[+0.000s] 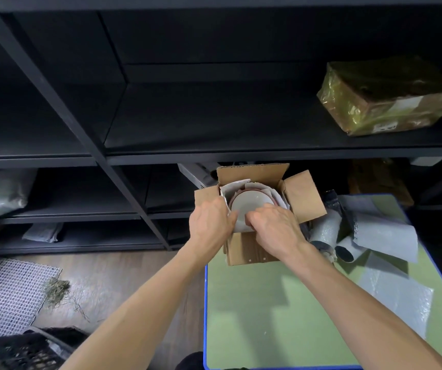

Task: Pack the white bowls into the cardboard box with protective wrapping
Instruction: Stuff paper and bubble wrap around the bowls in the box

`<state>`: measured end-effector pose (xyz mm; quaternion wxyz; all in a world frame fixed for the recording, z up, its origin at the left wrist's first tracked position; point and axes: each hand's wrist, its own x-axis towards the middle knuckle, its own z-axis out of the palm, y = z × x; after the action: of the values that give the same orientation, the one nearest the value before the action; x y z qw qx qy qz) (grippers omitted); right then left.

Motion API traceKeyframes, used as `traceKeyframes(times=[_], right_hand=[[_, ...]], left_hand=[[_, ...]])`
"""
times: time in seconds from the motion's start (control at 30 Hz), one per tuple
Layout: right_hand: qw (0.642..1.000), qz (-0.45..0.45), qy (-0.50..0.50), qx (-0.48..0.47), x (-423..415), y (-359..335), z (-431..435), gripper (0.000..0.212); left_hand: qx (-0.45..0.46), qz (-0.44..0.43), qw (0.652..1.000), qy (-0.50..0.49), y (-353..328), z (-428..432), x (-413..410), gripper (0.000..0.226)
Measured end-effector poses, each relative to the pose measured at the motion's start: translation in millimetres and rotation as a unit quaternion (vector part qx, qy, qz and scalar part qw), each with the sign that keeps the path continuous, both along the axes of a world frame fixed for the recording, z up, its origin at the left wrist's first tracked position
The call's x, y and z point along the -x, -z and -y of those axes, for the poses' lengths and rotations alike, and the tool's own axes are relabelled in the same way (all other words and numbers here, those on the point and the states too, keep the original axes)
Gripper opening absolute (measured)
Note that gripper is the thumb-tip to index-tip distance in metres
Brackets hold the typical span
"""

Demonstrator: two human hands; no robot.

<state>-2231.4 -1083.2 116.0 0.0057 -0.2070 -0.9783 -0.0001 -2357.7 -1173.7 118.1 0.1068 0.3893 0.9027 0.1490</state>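
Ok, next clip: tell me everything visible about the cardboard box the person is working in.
The cardboard box is plain brown corrugated card, upright at the far left corner of the green table. All its flaps stand open, splayed outward. White wrapping paper lines the inside, around a white bowl with a reddish rim. The left hand rests at its left edge, and the right hand reaches over the near edge onto the bowl. Loose wrapping lies beside its right side.

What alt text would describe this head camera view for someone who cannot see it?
Two bare hands, left hand and right hand, reach into an open cardboard box holding a white bowl lined with white wrapping. The box sits on a green table before dark shelves.
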Motion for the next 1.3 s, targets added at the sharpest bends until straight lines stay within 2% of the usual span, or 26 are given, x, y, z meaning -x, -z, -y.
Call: traceKeyframes(times=[0.13, 0.27, 0.4, 0.63, 0.77, 0.9, 1.0, 1.17, 1.3], right_hand=[[1.000, 0.003, -0.004, -0.001, 0, 1, -3, 0.020], [1.000, -0.011, 0.006, 0.013, -4, 7, -3, 0.027], [0.997, -0.049, 0.042, 0.048, -10, 6, -9, 0.027], [0.998, -0.027, 0.043, 0.043, -10, 4, -7, 0.030], [0.999, -0.030, 0.037, 0.023, -14, 2, -5, 0.028], [0.999, -0.031, 0.029, 0.032, -17, -1, -6, 0.028], [0.996, -0.063, 0.043, 0.040, -23, -1, -7, 0.024], [0.990, -0.117, 0.058, 0.061, -48, -4, -4, 0.013], [0.981, -0.145, 0.084, 0.093, -70, -7, -4, 0.014]], left_hand=[[0.027, -0.018, 0.999, 0.001, -3, -8, -1, 0.022], [0.047, 0.010, 0.999, -0.018, 5, -9, 2, 0.015], [0.047, 0.022, 0.998, -0.021, 12, -7, 6, 0.023], [0.062, 0.037, 0.997, -0.012, 12, -6, 4, 0.021], [0.039, 0.033, 0.999, -0.018, 8, -1, 0, 0.022], [0.032, 0.041, 0.999, -0.006, 10, 5, -2, 0.040], [0.005, 0.034, 0.999, 0.006, 13, 9, -4, 0.048], [-0.042, 0.036, 0.998, 0.012, 15, 18, -6, 0.047], [-0.082, 0.046, 0.995, 0.021, 10, 23, -18, 0.045]])
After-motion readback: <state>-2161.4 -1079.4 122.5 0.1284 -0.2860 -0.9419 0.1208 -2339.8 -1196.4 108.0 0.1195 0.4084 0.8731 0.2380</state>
